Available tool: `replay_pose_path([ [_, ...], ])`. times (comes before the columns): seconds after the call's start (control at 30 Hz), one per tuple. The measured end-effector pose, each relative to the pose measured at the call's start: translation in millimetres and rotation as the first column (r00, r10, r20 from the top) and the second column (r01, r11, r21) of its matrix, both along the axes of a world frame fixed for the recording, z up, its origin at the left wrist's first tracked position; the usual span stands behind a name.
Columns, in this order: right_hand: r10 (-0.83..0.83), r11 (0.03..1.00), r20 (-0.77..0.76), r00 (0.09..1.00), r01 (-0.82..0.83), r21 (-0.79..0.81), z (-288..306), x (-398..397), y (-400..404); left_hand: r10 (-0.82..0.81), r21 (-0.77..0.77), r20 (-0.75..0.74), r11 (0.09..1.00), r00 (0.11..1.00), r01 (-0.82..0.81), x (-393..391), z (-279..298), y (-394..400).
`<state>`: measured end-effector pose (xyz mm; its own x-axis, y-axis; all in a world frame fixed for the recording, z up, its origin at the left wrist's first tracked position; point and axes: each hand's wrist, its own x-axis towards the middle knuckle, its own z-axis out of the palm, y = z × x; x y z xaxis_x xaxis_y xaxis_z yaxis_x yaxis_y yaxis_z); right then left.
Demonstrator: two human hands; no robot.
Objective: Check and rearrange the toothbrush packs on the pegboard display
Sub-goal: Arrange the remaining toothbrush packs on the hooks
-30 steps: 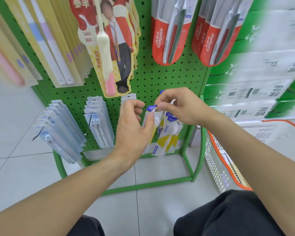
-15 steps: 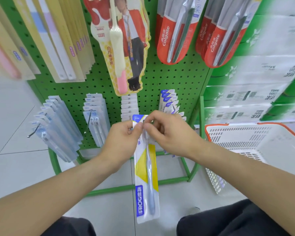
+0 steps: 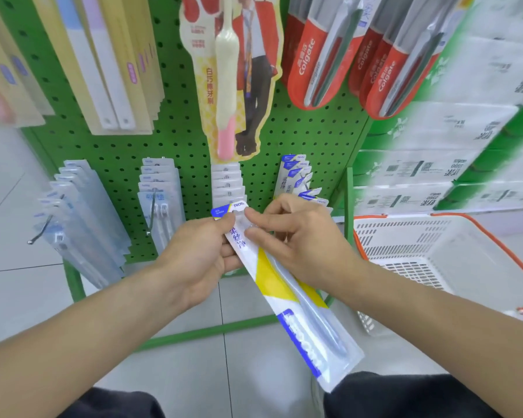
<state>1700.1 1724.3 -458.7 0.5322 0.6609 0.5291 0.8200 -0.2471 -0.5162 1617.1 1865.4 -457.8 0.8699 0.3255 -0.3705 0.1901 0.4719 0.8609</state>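
Before the green perforated pegboard (image 3: pixel 163 152), left hand (image 3: pixel 194 260) and right hand (image 3: pixel 302 239) pinch the top of a white-yellow plastic toothbrush pack (image 3: pixel 284 291): inspection step; next, probably rehanging it on a hook.

The scene is lit brightly and evenly from overhead, and only faint, soft shadows are cast on the floor tiles (image 3: pixel 18 285). Straight lines are bowed by the wide-angle lens near the frame edges. Motion blur is seen on the tissue boxes (image 3: pixel 453 137) at the right and the yellow packs (image 3: pixel 9 70) at the upper left. Mild glare is shown on the toothbrush pack (image 3: pixel 287 297).
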Motion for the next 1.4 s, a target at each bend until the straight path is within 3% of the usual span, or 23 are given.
replay_pose_path([
  [0.1, -0.043, 0.999, 0.052, 0.998, 0.042, 0.014, 3, -5, -6, 0.019, -0.024, 0.011, 1.0, 1.0, -0.019, 3, 2, -7],
  [0.2, -0.113, 0.991, 0.007, 0.994, 0.112, 0.069, 10, -6, -16, 0.001, 0.016, 0.035, 1.0, 0.999, -0.001, 4, 3, -17],
  [0.27, -0.156, 0.986, -0.074, 0.985, 0.159, 0.042, 19, -9, -20, 0.004, 0.034, 0.051, 0.999, 0.999, -0.006, 3, 5, -20],
  [0.43, -0.251, 0.961, -0.39, 0.886, 0.18, -0.21, 30, -17, -13, 0.127, 0.098, 0.097, 0.986, 0.987, -0.136, 0, 10, -16],
  [0.5, -0.191, 0.952, -0.571, 0.798, 0.01, -0.305, 29, -16, -17, 0.147, 0.163, 0.111, 0.973, 0.983, -0.164, -5, 12, -13],
  [0.57, -0.08, 0.901, -0.786, 0.613, -0.293, -0.32, 29, -14, -25, 0.177, 0.221, 0.127, 0.954, 0.976, -0.202, -11, 11, -10],
  [0.67, 0.05, 0.718, -0.907, 0.418, -0.646, -0.259, 32, -11, -34, 0.248, 0.265, 0.139, 0.924, 0.959, -0.277, -16, 12, -6],
  [0.73, 0.073, 0.667, -0.93, 0.359, -0.711, -0.222, 33, -8, -32, 0.267, 0.286, 0.142, 0.911, 0.953, -0.298, -18, 14, -4],
  [0.8, 0.08, 0.688, -0.935, 0.346, -0.698, -0.2, 32, -8, -29, 0.226, 0.316, 0.098, 0.916, 0.969, -0.245, -22, 16, -4],
  [0.93, 0.039, 0.759, -0.926, 0.375, -0.614, -0.217, 26, -8, -27, -0.014, 0.351, -0.03, 0.936, 0.999, 0.024, -38, 13, -10],
  [1.07, 0.02, 0.818, -0.932, 0.362, -0.542, -0.193, 18, -13, -30, 0.016, 0.371, -0.029, 0.929, 0.999, -0.004, -42, 8, -5],
  [1.23, 0.085, 0.766, -0.912, 0.401, -0.612, -0.198, 18, -12, -34, 0.096, 0.389, 0.008, 0.917, 0.995, -0.091, -33, 3, 0],
  [1.3, 0.089, 0.777, -0.907, 0.412, -0.599, -0.196, 20, -10, -32, 0.052, 0.404, -0.022, 0.914, 0.998, -0.039, -33, 1, 1],
  [1.4, 0.081, 0.788, -0.886, 0.457, -0.574, -0.224, 20, -7, -28, -0.174, 0.424, -0.09, 0.884, 0.981, 0.195, -39, 0, 5],
])
